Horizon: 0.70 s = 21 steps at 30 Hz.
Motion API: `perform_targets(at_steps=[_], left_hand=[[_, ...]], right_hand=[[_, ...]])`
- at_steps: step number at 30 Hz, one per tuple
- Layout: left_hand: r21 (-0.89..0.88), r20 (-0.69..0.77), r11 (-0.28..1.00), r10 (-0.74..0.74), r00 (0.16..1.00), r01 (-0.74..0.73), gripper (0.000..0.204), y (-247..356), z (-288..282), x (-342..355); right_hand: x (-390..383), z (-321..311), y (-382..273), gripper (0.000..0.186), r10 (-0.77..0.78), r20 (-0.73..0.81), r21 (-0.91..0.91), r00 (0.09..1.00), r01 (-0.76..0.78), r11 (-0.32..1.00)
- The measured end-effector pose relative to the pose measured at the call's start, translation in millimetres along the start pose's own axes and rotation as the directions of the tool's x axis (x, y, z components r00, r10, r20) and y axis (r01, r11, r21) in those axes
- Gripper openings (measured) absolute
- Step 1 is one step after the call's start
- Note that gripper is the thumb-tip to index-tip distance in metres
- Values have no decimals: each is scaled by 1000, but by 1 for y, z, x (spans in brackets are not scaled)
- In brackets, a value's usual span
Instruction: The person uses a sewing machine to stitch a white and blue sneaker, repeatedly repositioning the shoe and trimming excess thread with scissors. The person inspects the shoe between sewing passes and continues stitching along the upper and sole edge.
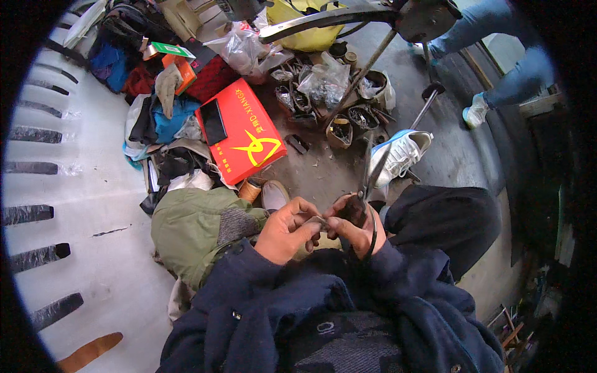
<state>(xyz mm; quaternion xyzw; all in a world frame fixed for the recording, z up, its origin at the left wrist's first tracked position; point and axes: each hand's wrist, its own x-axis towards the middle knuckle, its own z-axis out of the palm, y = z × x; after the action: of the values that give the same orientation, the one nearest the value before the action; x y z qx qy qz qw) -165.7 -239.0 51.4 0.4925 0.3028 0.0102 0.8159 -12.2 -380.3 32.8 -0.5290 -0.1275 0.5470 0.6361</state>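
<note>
Above my lap, my left hand point(287, 232) pinches a small greyish piece point(319, 222) between thumb and fingers. My right hand point(356, 231) meets it there, its thumb and fingertip at the piece's other side. Large dark scissors point(367, 187) hang on my right hand, a handle loop running around the outside of the palm. Their blades point away from me, slightly parted, toward a white sneaker point(400, 156) with a light-blue edge. Fingers hide much of the small piece, so its kind cannot be made out.
A red box point(249, 112) with a black phone point(213, 122) lies ahead left, near an orange thread spool point(250, 189). Several small-part containers point(340, 132) stand beyond. A metal machine arm point(329, 22) crosses above. Another person's jeans-clad leg point(522, 78) is at far right.
</note>
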Motion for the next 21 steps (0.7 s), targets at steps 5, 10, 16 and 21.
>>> perform_targets(at_steps=[5,10,16,21], left_hand=[[14,-21,999,42,999,-41,29,4,9,0],[-56,-16,997,53,998,-54,27,-3,11,0],[-133,-175,982,113,978,-137,14,-13,10,4],[-395,-218,888,159,963,-236,8,-10,3,3]], right_hand=[[5,-2,1,34,75,-19,14,997,-75,997],[2,3,5,30,19,-169,71,985,-7,997],[-2,2,1,25,107,-10,-98,994,-108,989],[-11,5,7,45,206,155,-322,966,-147,935]])
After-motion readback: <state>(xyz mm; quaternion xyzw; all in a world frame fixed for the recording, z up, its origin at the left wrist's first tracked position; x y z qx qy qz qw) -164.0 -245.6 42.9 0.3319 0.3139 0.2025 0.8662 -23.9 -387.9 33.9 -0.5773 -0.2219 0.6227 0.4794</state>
